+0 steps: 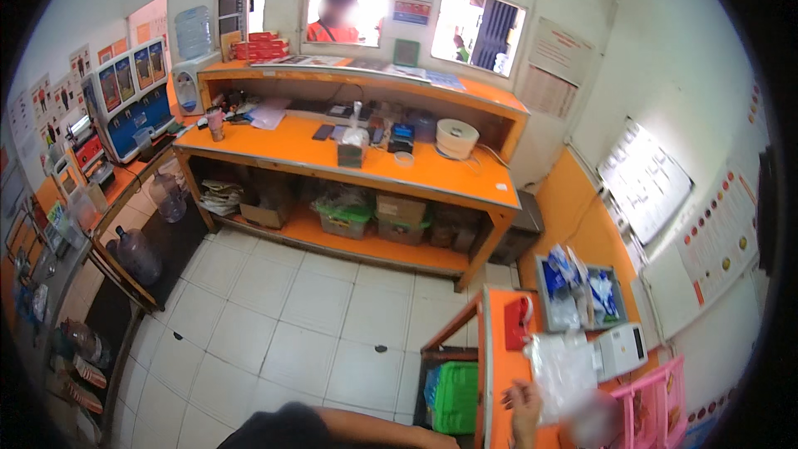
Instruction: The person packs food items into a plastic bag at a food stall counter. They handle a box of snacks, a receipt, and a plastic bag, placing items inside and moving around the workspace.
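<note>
A bare forearm (pixel 380 429) with a dark sleeve (pixel 274 429) crosses the bottom edge; my left hand at its end is out of view. My right hand (pixel 522 406) is over the orange side table (pixel 508 365), fingers loosely bent and apart, with nothing visible in it. Close to its right lies a stack of clear plastic bags (pixel 561 368); I cannot tell if the fingers touch it. Beyond the hand lies a red packet or box (pixel 517 324). A white device (pixel 621 349), probably a printer, stands beside the bags.
A grey bin (pixel 583 327) holds blue and white packets. A pink plastic rack (pixel 651 402) stands nearby, and a green-lidded tub (pixel 458 396) sits under the table. The long orange counter (pixel 280 137) stands across the tiled floor (pixel 299 324). A person (pixel 336 19) is behind the window.
</note>
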### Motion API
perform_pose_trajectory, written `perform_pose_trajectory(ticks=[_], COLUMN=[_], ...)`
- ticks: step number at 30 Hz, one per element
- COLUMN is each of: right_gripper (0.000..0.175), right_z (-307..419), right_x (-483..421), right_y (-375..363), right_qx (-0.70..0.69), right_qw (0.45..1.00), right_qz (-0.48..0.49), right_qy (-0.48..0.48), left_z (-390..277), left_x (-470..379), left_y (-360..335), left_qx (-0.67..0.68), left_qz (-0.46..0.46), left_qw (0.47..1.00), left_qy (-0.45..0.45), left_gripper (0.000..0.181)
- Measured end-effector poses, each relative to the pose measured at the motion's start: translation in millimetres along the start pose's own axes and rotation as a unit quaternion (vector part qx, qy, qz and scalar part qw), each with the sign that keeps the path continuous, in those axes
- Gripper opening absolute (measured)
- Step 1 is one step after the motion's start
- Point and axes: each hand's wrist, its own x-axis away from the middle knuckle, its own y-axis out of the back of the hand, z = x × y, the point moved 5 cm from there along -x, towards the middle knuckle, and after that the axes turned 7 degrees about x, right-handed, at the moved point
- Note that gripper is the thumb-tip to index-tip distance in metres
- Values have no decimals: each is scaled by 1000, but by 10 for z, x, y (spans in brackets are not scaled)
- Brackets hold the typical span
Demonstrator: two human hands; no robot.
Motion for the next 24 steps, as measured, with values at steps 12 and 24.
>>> perform_pose_trajectory(ticks=[12, 24], right_gripper=[27, 21], right_z=[-2919, 226], right_x=[-1818, -6416], right_y=[-3080, -4949], right_qx=[128, -68], right_qw=[872, 995], right_qz=[199, 45], right_qy=[-429, -53], left_z=[2972, 1892], left_x=[4229, 6789], left_y=[2289, 5058], left_qx=[181, 256], left_qz=[-301, -548], left_qw=[787, 621], left_qy=[506, 499], left_gripper=[124, 51])
